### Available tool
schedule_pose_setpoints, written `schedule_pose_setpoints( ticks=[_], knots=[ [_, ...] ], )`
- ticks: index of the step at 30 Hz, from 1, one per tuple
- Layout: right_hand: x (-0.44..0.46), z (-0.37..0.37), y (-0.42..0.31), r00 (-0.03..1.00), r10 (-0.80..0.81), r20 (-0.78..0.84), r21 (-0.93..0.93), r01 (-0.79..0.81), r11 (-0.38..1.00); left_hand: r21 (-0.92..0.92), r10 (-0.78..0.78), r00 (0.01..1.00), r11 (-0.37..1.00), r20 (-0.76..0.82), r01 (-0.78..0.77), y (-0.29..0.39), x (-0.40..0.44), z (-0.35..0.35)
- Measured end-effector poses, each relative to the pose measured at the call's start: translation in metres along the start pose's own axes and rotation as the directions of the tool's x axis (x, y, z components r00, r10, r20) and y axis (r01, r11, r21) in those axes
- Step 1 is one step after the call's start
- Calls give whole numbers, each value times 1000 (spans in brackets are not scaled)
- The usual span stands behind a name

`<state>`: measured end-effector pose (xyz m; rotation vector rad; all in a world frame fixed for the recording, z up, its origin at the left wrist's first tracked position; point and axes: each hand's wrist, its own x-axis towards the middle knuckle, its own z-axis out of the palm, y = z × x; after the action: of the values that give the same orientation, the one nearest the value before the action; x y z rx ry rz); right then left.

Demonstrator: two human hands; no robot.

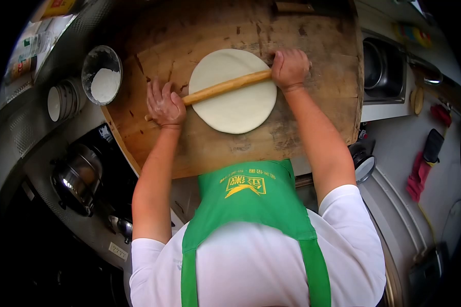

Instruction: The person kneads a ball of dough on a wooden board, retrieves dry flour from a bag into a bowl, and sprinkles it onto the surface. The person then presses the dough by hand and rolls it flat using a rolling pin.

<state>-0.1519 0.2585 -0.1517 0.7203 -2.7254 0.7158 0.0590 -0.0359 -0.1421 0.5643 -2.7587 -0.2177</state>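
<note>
A round, flat sheet of pale dough (pixel 233 110) lies on the wooden board (pixel 322 123). Across it, tilted up to the right, rests a wooden rolling pin (pixel 228 87). My left hand (pixel 165 104) is on the pin's left end, just beyond the dough's left edge, with floury fingers partly spread over it. At the dough's upper right edge, my right hand (pixel 290 69) is closed round the other end. The pin's ends are mostly covered by my hands.
A bowl of white flour (pixel 105 84) stands at the board's left edge, with stacked bowls (pixel 61 104) further left. A metal pot (pixel 78 179) sits at the lower left. A sink (pixel 381 66) is on the right. My green apron (pixel 248 197) meets the board's front edge.
</note>
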Motion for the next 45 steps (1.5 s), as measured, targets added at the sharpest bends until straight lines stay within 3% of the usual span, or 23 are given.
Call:
schedule_pose_setpoints(
  ticks=[1, 2, 4, 5, 8, 9, 11, 13, 15, 18, 21, 24, 25, 26, 28, 29, 31, 33, 36, 39, 42, 44, 45],
  knots=[
    [17, 7, -2, 991, 110, 74, 57, -114, 992, -37, 22, 1000, 999, -10, -22, 0, 22, 1],
    [36, 12, -6, 992, 110, 67, 57, -114, 992, -38, 26, 1000, 999, -15, -27, -4, 40, 4],
    [63, 21, -13, 957, 272, 100, -75, -266, 961, -3, 70, 996, 997, -56, -71, -18, 64, 10],
    [68, 26, -11, 959, 270, 88, -70, -264, 962, -1, 76, 995, 997, -67, -76, -24, 69, 15],
    [88, 17, -20, 925, 247, 289, -38, -247, 968, -64, -40, 997, 997, -67, 35, -32, 84, 21],
    [80, 18, -27, 935, 236, 267, -32, -236, 971, -65, -35, 995, 997, -94, 29, -31, 78, 19],
    [63, 28, -39, 942, 61, 331, 154, -117, 981, -11, -25, 997, 1000, -69, 24, -21, 57, 13],
    [42, 10, -70, 875, 104, 473, 61, -150, 987, -30, 49, 998, 998, 26, -49, -7, 20, -1],
    [34, 2, -78, 881, 114, 459, 37, -147, 988, -19, 176, 982, 984, 65, -175, -3, -15, -13],
    [26, -6, -72, 740, 313, 596, -11, -381, 924, -43, 171, 981, 985, 95, -168, -10, -49, -16],
    [2, -20, -53, 664, 346, 663, -49, -423, 905, -55, 198, 964, 980, 175, -191, -4, -73, -34],
    [-47, -50, -37, 673, 387, 631, -2, -497, 868, -82, 188, 968, 981, 164, -176, 9, -113, -50],
    [-64, -69, -40, 725, 394, 565, 43, -503, 863, -95, 178, 969, 982, 170, -164, 12, -129, -53],
    [-98, -64, -26, 889, 274, 368, 58, -316, 947, -93, 153, 968, 986, 200, -137, 11, -147, -51],
    [-147, -73, -13, 990, 7, 143, -55, 1, 998, -68, 74, 981, 996, 180, -63, 18, -170, -47],
    [-159, -72, -10, 989, 2, 149, -50, 6, 999, -45, 9, 989, 999, 149, -2, 25, -173, -43],
    [-176, -73, -9, 989, 14, 147, -128, 5, 992, -33, -47, 971, 998, 235, 57, 31, -171, -42],
    [-161, -58, -1, 990, 18, 138, -131, 0, 991, 51, 86, 993, 995, 85, -90, 24, -159, -27],
    [-89, -42, -3, 996, -45, 81, -118, 55, 991, -7, 198, 979, 980, 52, -198, 6, -99, -16],
    [-31, -25, -2, 992, -95, 79, 31, 93, 995, -24, 214, 976, 977, 44, -213, -3, -34, -14],
    [-16, -10, -3, 997, -41, 68, 69, 36, 997, -57, 330, 941, 943, 73, -327, -11, -8, -12],
    [2, -12, -10, 971, 135, 196, -133, -110, 985, -82, 347, 932, 937, 104, -340, -15, 7, -14],
    [6, -7, -8, 968, 145, 205, -139, -118, 983, -92, 365, 926, 930, 100, -356, -17, 15, -11]
  ],
)
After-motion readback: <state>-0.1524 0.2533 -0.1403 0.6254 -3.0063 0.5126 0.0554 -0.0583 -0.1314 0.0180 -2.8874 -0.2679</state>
